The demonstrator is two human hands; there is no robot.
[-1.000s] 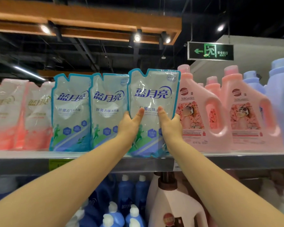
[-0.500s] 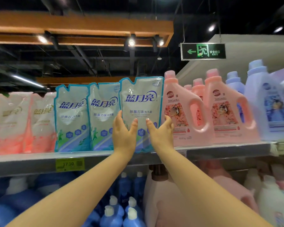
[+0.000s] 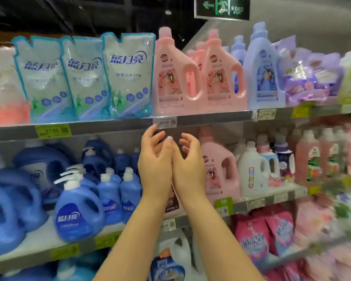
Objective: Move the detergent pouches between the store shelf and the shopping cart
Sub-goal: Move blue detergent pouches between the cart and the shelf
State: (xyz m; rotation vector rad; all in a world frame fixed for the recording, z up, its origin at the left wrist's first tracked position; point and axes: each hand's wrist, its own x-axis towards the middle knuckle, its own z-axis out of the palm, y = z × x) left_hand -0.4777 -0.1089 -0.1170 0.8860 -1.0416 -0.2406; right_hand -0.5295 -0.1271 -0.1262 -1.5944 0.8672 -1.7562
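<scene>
Three white soft-plastic detergent pouches with blue edges and blue lettering stand upright in a row on the grey metal top shelf (image 3: 211, 118), touching side by side: the left pouch (image 3: 43, 78), the middle pouch (image 3: 83, 78) and the right pouch (image 3: 129, 76). The right pouch stands just beside a pink plastic handled jug (image 3: 174, 78). Below the shelf edge, the person's left hand (image 3: 154, 161) and right hand (image 3: 188, 165) hang side by side, touching along their inner edges. The fingers of both are loosely curled and hold nothing, well apart from the pouches. Blue pump bottles (image 3: 77, 209) fill the shelf below on the left.
</scene>
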